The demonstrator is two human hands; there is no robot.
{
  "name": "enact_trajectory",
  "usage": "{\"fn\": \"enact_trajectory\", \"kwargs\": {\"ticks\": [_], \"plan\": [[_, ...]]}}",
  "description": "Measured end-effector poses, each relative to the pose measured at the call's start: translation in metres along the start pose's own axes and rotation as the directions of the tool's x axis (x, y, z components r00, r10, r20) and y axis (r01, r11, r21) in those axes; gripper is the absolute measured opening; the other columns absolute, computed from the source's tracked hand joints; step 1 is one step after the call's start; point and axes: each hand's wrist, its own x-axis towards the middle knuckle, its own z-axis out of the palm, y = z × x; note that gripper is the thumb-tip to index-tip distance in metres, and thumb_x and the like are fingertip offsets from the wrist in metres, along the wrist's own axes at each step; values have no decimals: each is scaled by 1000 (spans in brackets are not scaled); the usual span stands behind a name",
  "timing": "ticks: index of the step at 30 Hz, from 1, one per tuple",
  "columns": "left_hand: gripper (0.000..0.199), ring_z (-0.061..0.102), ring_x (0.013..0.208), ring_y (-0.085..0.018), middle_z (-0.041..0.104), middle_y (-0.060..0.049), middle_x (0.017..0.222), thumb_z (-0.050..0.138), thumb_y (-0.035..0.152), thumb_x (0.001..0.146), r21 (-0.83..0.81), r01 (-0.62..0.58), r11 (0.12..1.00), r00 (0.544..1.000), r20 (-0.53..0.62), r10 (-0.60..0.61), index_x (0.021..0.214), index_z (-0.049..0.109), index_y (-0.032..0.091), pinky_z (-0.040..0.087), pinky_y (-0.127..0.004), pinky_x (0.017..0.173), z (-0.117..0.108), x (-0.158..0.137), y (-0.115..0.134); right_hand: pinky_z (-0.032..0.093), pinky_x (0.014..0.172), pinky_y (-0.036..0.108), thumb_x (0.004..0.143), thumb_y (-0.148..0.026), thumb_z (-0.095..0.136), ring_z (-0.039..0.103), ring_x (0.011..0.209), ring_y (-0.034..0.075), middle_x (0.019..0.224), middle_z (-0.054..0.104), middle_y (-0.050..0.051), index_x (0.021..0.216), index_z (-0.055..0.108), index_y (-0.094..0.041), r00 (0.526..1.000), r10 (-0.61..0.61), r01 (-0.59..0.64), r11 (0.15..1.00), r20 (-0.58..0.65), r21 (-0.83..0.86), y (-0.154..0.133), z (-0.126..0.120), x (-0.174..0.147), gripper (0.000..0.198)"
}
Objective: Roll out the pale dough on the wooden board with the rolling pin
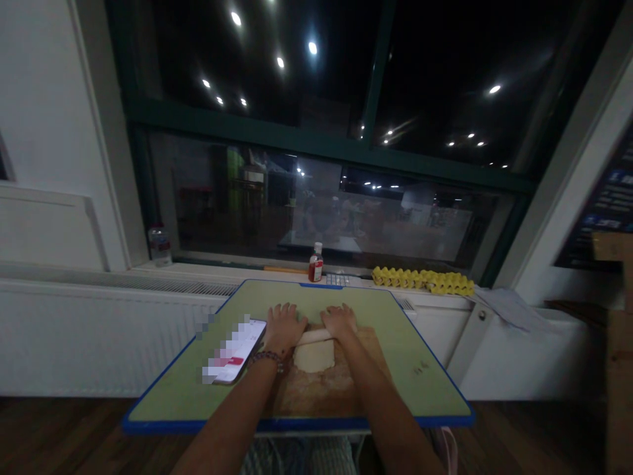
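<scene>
Your left hand [283, 328] and right hand [339, 320] appear at centre frame, both bare, without gloves or rings that can be made out. Your forearms enter from the lower edge, unsleeved. A beaded bracelet [268, 358], dark with reddish tones, circles your left wrist. Striped fabric [297, 458] covers your lap at bottom centre.

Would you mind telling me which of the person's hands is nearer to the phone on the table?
Left. The left hand rests on the rolling pin right beside the phone; the right hand is farther along the pin.
</scene>
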Motion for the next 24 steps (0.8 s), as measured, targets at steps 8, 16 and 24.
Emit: {"fn": "enact_trajectory", "kwargs": {"ticks": [8,16,24], "plan": [[48,36,137,-34,49,-12,146,37,45,94,-15,-77,997,996,41,77,132,57,22,21,-55,111,-3,-16,5,23,112,41,96,-22,35,48,129,21,134,61,5,122,63,-24,989,-148,147,988,-22,-47,9,-4,-34,38],[53,27,144,-31,44,-10,150,29,45,97,-13,-149,989,989,-10,149,137,55,21,10,-52,117,-6,-47,15,16,116,42,100,-33,30,36,139,24,139,57,4,130,60,-22,977,-184,184,983,-113,-4,16,-6,-72,45],[54,31,142,-30,47,-8,149,30,47,97,-38,-148,988,989,-10,148,137,55,22,8,-52,117,-8,-52,17,7,118,46,100,-36,27,29,142,24,143,53,2,134,57,-26,979,-180,179,984,-93,-9,21,-2,-78,47]]}}
